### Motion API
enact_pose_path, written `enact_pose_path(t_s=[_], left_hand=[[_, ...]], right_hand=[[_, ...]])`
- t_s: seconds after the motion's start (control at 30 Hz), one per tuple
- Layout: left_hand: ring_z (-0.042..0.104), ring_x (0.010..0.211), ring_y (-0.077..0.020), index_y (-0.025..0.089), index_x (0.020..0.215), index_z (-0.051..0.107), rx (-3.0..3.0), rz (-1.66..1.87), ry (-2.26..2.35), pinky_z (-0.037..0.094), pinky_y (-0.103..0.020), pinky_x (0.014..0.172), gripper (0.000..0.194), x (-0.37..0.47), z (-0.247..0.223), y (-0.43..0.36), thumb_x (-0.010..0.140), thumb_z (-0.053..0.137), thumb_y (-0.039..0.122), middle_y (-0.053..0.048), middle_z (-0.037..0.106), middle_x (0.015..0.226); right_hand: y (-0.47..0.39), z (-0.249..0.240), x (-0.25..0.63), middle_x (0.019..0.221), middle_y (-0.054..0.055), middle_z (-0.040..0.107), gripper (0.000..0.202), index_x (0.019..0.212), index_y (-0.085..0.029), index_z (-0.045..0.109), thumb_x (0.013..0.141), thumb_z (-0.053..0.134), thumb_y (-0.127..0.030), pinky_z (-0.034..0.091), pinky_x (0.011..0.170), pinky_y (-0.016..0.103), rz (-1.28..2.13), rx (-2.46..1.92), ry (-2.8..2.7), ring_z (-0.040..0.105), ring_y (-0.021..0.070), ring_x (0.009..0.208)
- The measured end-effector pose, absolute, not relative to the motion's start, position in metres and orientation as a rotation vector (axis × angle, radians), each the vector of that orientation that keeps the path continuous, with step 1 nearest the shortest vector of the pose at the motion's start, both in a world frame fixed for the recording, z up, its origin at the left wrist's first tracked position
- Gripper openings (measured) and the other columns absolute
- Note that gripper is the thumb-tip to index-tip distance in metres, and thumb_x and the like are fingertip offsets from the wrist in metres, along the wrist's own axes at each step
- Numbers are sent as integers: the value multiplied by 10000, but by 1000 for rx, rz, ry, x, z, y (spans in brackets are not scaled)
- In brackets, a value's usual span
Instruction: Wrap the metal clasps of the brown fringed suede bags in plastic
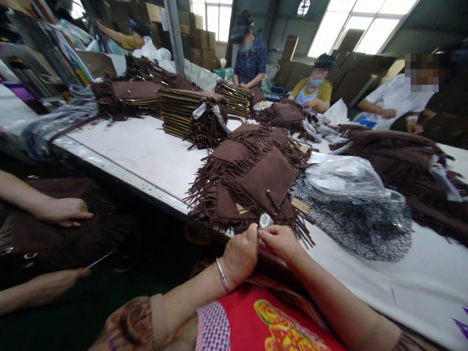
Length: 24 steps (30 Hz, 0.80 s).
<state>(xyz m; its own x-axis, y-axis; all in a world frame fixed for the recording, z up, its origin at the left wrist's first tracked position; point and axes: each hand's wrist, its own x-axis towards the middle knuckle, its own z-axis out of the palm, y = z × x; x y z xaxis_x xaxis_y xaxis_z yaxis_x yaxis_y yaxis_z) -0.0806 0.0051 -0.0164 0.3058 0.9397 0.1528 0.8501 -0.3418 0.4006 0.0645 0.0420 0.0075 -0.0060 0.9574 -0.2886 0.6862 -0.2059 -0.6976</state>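
Note:
My left hand (241,253) and my right hand (281,241) meet at the table's near edge, fingertips pinched together. Between them pokes up a small, shiny, whitish-grey piece (265,221); its exact kind is too small to make out. Just beyond lies a heap of brown fringed bags (234,197), touching or nearly touching my fingers. On top, a flat brown pouch (268,178) carries a dark zip pull. Tan paper tags (300,204) stick out by the heap.
To the right lie a clear plastic bag (341,173) and black-and-white woven fabric (351,222). Stacked brown bags (193,117) stand farther back on the white table (135,156). At left, another person's hands (64,212) work on a brown fringed bag. Several co-workers are across the table.

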Motion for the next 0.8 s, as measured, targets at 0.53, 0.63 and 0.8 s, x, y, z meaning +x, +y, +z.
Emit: enact_pose_path(t_s=[0.53, 0.63, 0.8], left_hand=[[600, 728, -183, 180, 795, 553, 2133, 717, 1493, 429, -289, 664, 284, -73, -14, 9, 959, 326, 225, -72, 645, 782], [579, 693, -172, 188, 766, 554, 1975, 755, 1496, 390, -287, 643, 279, -72, -10, 9, 952, 355, 251, -59, 636, 749], [527, 616, -139, 187, 661, 531, 1602, 855, 1397, 365, -262, 589, 297, -69, -5, 10, 914, 409, 283, -23, 582, 652]], right_hand=[[14, 10, 73, 439, -43, 490, 280, 667, -133, 646, 679, 651, -413, 254, 408, 212, 1495, -1641, -1151, 375, 70, 393], [13, 8, 71, 457, -51, 492, 263, 701, -139, 640, 656, 685, -394, 265, 403, 210, 1517, -1580, -1043, 379, 70, 398], [13, 7, 68, 487, -49, 480, 337, 644, -136, 602, 634, 740, -444, 246, 416, 198, 1700, -1425, -895, 355, 52, 422]])
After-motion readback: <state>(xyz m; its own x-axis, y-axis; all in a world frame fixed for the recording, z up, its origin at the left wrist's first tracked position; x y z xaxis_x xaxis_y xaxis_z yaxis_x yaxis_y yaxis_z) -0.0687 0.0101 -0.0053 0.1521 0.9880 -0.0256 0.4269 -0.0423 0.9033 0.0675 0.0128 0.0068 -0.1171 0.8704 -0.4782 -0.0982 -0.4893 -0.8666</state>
